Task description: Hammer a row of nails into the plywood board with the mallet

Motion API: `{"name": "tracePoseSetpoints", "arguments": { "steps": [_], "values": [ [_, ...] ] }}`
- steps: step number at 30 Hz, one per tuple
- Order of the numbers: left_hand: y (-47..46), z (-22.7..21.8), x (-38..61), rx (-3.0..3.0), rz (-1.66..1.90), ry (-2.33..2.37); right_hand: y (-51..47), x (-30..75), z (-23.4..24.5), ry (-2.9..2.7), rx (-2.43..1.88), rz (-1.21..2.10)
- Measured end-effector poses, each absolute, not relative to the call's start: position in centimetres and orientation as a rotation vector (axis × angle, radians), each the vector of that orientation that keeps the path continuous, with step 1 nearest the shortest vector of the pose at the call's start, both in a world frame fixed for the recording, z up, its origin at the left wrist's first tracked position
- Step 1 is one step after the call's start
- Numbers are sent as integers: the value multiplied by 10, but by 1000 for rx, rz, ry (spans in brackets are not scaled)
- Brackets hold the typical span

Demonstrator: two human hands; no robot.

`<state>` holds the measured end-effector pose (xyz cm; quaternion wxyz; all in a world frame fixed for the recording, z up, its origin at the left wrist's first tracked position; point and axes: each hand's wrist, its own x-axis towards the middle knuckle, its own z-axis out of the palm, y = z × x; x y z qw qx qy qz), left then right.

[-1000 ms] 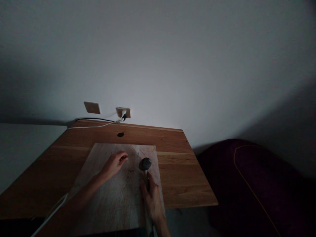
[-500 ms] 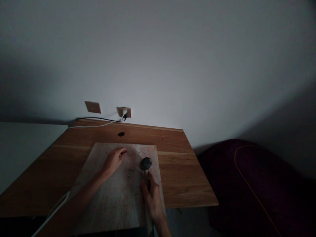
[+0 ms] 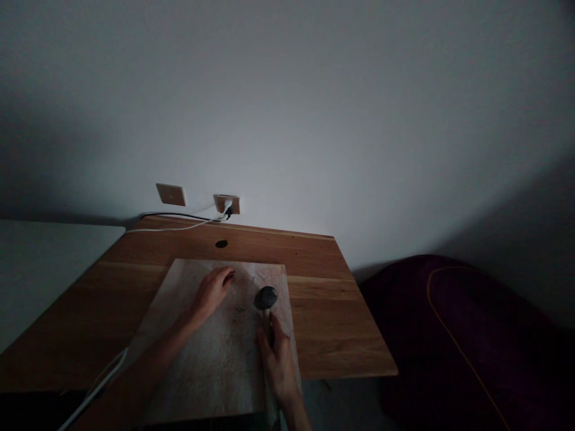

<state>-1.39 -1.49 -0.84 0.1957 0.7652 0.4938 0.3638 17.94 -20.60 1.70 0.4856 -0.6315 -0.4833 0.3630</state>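
Note:
My right hand (image 3: 277,359) is wrapped round the handle of a mallet with a black, rounded head (image 3: 266,297). The head is over the right part of a pale, worn wooden board (image 3: 202,371). Farther back on the same board is my left hand (image 3: 214,292), its fingers curled and pressed together near the surface. Whatever they may hold is too small and dark to make out. Between the hands lie a few small nail-like metal pieces (image 3: 239,309). Another thin nail-like piece (image 3: 265,279) shows just beyond the mallet head.
The board lies on a brown wooden desk (image 3: 332,329) against a white wall. White and black cables run from a wall socket (image 3: 227,204) along the desk's back edge. A pale panel (image 3: 54,269) stands at left, a dark purple beanbag-like seat (image 3: 431,311) at right.
My left hand has turned slightly and its fingers have shifted a little to the right, closing the gap between them. My right hand and the mallet stay nearly in place.

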Motion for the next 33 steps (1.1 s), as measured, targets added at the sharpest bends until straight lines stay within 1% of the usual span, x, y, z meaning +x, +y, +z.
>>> {"name": "tracePoseSetpoints", "arguments": {
  "steps": [8,16,19,23,26,29,33],
  "values": [
    [-9,-15,-17,2022,1080,1329,-206,180,23,-1194,-1575,900],
    [-8,-4,-27,1762,1167,1259,-204,182,25,-1211,-1544,869],
    [-11,4,-29,1578,1116,1147,-203,182,23,-1214,-1577,868],
    [-23,15,-23,1257,962,937,-203,182,19,-1198,-1591,878],
    [-31,21,-19,1124,902,911,-203,181,16,-1186,-1593,833],
    [-31,22,-20,1280,916,1057,-203,182,12,-1183,-1603,815],
    [-27,19,-21,1814,942,1381,-204,182,10,-1197,-1594,834]
  ]
}}
